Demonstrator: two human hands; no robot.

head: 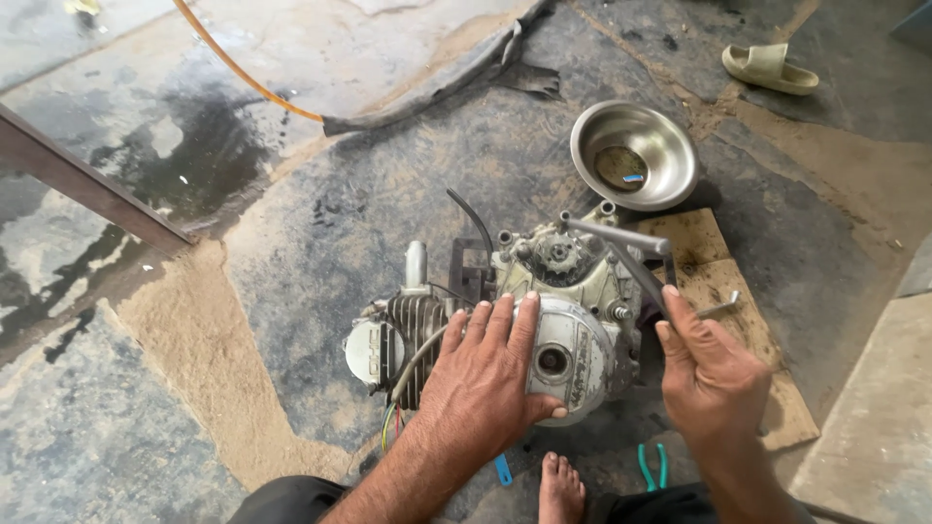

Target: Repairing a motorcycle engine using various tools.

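A small grey motorcycle engine (573,281) lies on the stone floor, with cooling fins at its left and a round side cover (573,354) facing me. My left hand (485,374) lies flat over the cover and the finned cylinder, thumb hooked under the cover's lower edge. My right hand (709,369) grips the shaft of a metal T-handle wrench (631,254), whose tip is set against the engine's right side near a bolt.
A steel bowl (634,155) stands behind the engine. A piece of cardboard (723,281) under the engine's right side holds a small metal tool (720,308). Green-handled pliers (652,466) and my bare foot (561,490) are in front. A sandal (769,68) lies far right; a metal bar (87,184) runs at left.
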